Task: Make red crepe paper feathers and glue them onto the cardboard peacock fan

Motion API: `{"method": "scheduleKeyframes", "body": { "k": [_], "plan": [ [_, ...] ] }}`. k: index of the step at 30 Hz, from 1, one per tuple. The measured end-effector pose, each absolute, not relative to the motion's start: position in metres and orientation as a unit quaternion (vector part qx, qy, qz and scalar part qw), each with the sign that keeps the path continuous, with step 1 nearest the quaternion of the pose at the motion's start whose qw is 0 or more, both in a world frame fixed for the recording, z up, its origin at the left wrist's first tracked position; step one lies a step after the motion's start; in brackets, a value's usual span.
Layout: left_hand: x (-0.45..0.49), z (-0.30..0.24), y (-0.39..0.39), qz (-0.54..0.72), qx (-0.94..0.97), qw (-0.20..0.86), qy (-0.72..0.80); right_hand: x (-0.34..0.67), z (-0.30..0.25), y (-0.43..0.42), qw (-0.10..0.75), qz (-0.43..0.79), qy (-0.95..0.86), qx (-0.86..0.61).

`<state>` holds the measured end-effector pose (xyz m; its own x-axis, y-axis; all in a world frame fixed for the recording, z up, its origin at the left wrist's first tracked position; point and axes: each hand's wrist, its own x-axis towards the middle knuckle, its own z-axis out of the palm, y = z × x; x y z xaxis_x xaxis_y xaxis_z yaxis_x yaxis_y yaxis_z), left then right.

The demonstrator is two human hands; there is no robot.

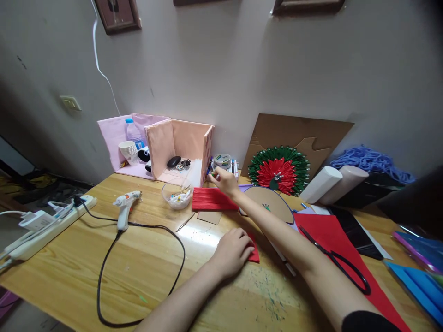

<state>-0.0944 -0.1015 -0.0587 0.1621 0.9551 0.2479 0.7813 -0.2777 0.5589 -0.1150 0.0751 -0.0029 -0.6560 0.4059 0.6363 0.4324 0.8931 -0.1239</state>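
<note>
My left hand (232, 251) rests on the wooden table (69, 272) with curled fingers pressing on a small red paper piece (254, 252). My right hand (225, 180) reaches far forward to the back of the table, its fingers pinched on a small object by the markers (234, 167) and the tape rolls (222, 160); what it pinches is too small to name. Just under that hand lies a folded red pleated paper (211, 200) on a scrap of cardboard (209, 216).
A glue gun (125, 206) with a black cord lies at left, near a power strip (48, 228). A clear bowl (177, 194), a fabric-covered box (183, 150), a red-green paper fan ornament (278, 170), black scissors (337, 263) on red paper and coloured sheets (420, 276) surround the hands.
</note>
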Motion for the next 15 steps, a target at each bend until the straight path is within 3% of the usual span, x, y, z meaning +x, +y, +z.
{"method": "scheduleKeyframes", "body": {
  "k": [5, 11, 15],
  "plan": [
    [-0.097, -0.055, -0.103, 0.371, 0.688, 0.214, 0.586, -0.007, -0.023, 0.002, 0.436, -0.023, -0.885, -0.162],
    [-0.097, -0.056, -0.103, 0.384, 0.655, 0.279, 0.587, 0.061, -0.067, -0.039, 0.403, -0.008, -0.913, -0.071],
    [-0.096, -0.056, -0.100, 0.374, 0.637, 0.315, 0.595, 0.056, -0.070, -0.041, 0.357, 0.133, -0.917, -0.118]
  ]
}}
